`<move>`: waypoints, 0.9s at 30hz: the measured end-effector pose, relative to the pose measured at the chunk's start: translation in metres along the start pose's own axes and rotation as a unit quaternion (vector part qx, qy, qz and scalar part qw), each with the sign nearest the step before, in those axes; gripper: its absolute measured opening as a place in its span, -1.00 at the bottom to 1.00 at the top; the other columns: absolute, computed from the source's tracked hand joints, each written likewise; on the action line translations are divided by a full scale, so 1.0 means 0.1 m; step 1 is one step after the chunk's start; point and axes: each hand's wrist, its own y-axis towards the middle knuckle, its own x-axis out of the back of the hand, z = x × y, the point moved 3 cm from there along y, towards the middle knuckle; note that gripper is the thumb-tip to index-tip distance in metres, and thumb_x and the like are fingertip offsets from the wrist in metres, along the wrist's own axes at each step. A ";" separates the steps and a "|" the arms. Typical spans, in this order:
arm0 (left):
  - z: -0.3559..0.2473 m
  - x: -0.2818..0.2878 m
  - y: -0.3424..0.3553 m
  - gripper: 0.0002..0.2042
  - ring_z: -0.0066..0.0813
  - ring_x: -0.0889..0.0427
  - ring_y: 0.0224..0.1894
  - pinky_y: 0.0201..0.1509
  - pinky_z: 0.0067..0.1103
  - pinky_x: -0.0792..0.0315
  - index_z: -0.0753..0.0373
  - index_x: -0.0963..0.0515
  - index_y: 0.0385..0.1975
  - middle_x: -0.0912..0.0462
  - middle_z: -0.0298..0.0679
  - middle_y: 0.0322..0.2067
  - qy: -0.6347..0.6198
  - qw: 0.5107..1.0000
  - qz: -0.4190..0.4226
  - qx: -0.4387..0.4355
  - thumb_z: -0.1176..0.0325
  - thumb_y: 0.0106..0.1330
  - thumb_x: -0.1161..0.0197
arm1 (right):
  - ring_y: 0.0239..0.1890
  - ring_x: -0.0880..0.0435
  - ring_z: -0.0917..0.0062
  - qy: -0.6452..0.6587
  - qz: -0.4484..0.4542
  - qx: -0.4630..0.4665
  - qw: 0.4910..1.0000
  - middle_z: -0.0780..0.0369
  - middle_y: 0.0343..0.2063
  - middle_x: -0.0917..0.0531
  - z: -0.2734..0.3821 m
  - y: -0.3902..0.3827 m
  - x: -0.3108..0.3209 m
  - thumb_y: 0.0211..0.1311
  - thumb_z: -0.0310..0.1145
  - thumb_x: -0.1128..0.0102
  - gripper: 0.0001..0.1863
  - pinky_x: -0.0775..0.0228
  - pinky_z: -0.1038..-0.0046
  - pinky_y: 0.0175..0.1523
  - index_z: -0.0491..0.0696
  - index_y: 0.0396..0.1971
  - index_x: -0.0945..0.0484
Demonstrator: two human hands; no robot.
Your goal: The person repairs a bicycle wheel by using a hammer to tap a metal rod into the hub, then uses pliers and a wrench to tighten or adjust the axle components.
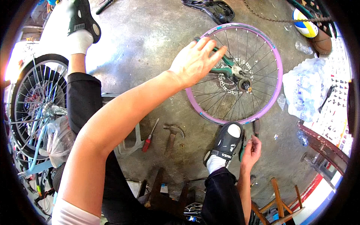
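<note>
A purple-rimmed bicycle wheel [279, 71] lies flat on the floor, with a brake disc and hub at its middle. My left hand [195, 63] reaches over its near-left rim, fingers closed over the green handles of a pair of pliers [225, 70]. The pliers' metal head rests at the hub. My right hand [251, 153] is low beside my right shoe [225, 144], its fingers curled. A green-and-dark handle [242, 150] shows against its inner side. What the fingers hold is partly hidden. Just above, a dark handle [256, 127] lies by the rim.
A hammer [172, 137], a red-handled screwdriver [149, 138] and a pale metal frame [133, 144] lie on the floor. A bicycle [41, 108] stands at left. Clear plastic bags [305, 88], a ball [304, 24], a saddle [213, 10] and a wooden stool [278, 198] lie around.
</note>
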 end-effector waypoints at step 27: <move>0.04 -0.02 0.05 -0.34 -0.21 -0.34 0.45 0.39 -0.33 -0.40 0.03 -0.32 0.48 -0.45 -0.18 0.26 0.052 0.992 -0.061 -0.099 0.40 0.31 -0.22 | -0.50 -0.46 0.63 -0.128 0.044 0.266 0.955 0.31 -0.40 -0.62 1.40 1.27 -0.90 0.24 -0.50 -0.45 -0.86 -0.35 0.51 -0.33 -0.12 -0.22 -0.69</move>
